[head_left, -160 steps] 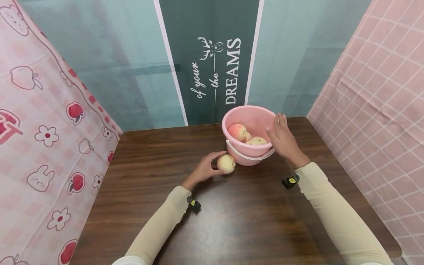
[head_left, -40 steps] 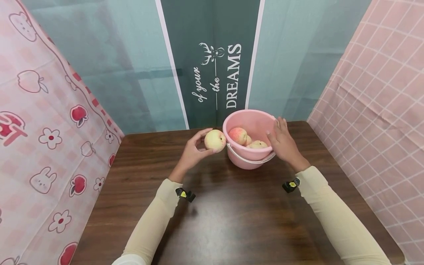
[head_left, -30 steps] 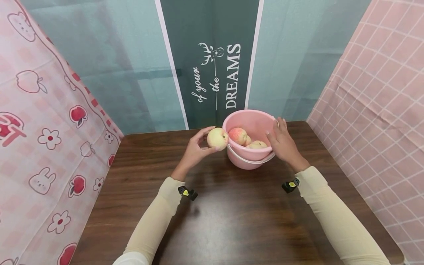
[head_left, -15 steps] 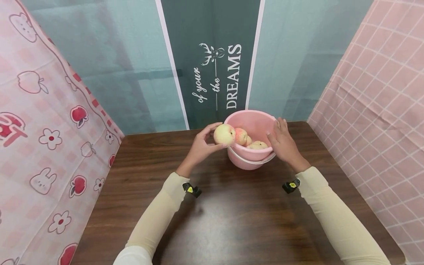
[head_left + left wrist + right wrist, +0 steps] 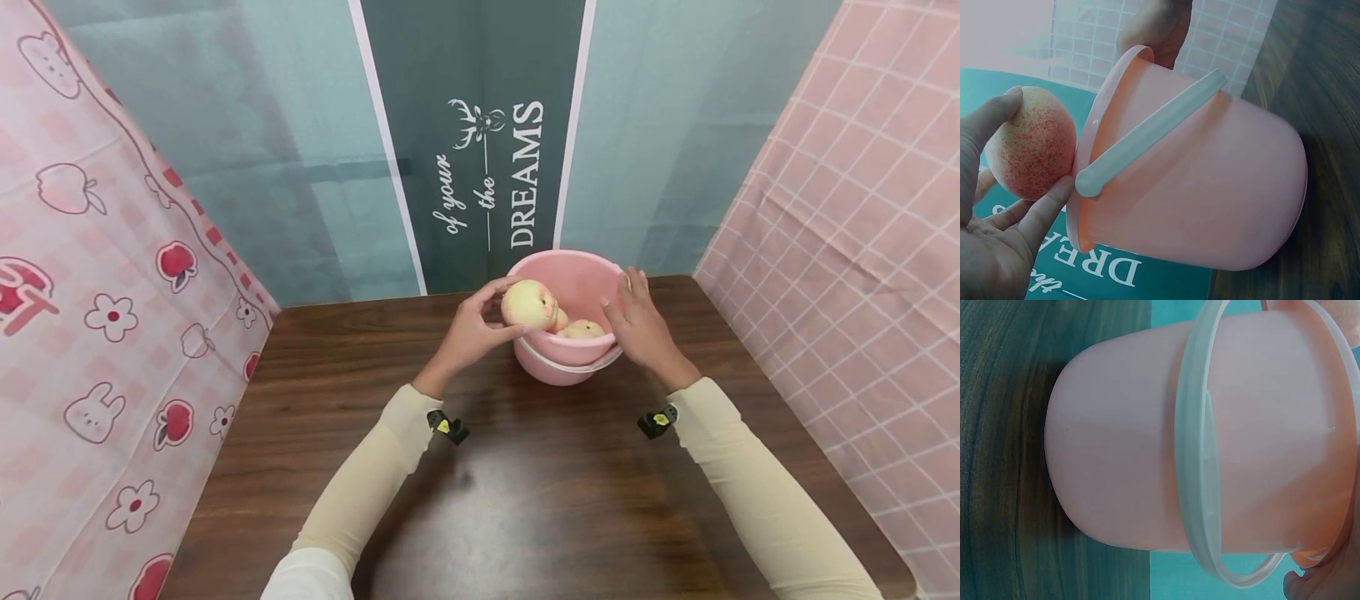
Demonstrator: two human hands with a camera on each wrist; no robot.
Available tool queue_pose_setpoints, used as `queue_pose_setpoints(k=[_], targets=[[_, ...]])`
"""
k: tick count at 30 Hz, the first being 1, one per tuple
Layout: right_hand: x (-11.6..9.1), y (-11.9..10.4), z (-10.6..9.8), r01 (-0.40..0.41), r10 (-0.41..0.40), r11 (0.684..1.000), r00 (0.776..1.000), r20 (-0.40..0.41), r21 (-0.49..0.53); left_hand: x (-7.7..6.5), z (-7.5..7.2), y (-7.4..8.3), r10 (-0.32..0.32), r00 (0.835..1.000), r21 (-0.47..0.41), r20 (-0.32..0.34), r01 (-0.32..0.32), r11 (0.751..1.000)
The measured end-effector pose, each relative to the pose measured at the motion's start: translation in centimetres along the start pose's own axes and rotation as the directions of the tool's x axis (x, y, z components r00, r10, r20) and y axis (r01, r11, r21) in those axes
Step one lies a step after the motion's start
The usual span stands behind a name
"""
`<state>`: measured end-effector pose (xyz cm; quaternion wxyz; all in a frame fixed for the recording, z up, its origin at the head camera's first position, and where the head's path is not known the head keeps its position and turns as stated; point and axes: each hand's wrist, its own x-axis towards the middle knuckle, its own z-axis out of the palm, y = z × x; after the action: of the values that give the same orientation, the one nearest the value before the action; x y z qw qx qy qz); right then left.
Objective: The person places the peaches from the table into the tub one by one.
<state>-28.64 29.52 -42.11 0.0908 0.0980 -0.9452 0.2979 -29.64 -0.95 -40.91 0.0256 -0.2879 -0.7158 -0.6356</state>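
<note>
My left hand (image 5: 474,332) holds a pale yellow peach (image 5: 527,305) between thumb and fingers at the left rim of a pink bucket (image 5: 557,369). In the left wrist view this peach (image 5: 1036,147) shows a speckled red side, close against the rim. Inside the bucket lie other peaches (image 5: 582,329), partly covered by the held one. My right hand (image 5: 645,327) rests at the bucket's right rim with its fingers mostly straight and the thumb over the edge. A white handle (image 5: 1154,131) hangs down the bucket's near side.
The bucket stands upright near the back of a dark wooden table (image 5: 525,500). A teal and green cloth with white lettering (image 5: 480,167) hangs behind. Pink printed cloths (image 5: 112,350) stand on both sides.
My left hand has lifted the peach from the table beside the bucket and carried it right, over the left rim. My right hand stays at the right rim.
</note>
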Motion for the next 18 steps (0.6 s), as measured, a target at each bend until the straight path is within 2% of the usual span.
queue_pose_setpoints(k=[7,13,16,18], targets=[[0.3,0.0,0.1,-0.003,0.003,1.000,1.000,0.006,-0.004,0.1,-0.1,0.2,-0.014,1.000,0.010,0.001,0.014,1.000],[0.2,0.0,0.0,-0.005,0.005,1.000,1.000,0.004,-0.007,0.3,0.2,0.1,0.012,1.000,0.013,-0.001,-0.012,1.000],[0.1,0.0,0.1,-0.003,0.003,1.000,1.000,-0.001,-0.003,0.4,0.5,0.7,0.011,1.000,0.003,-0.005,-0.011,1.000],[0.1,-0.1,0.1,-0.005,0.005,1.000,1.000,0.001,-0.003,0.4,0.7,1.6,0.001,1.000,0.002,-0.004,-0.001,1.000]])
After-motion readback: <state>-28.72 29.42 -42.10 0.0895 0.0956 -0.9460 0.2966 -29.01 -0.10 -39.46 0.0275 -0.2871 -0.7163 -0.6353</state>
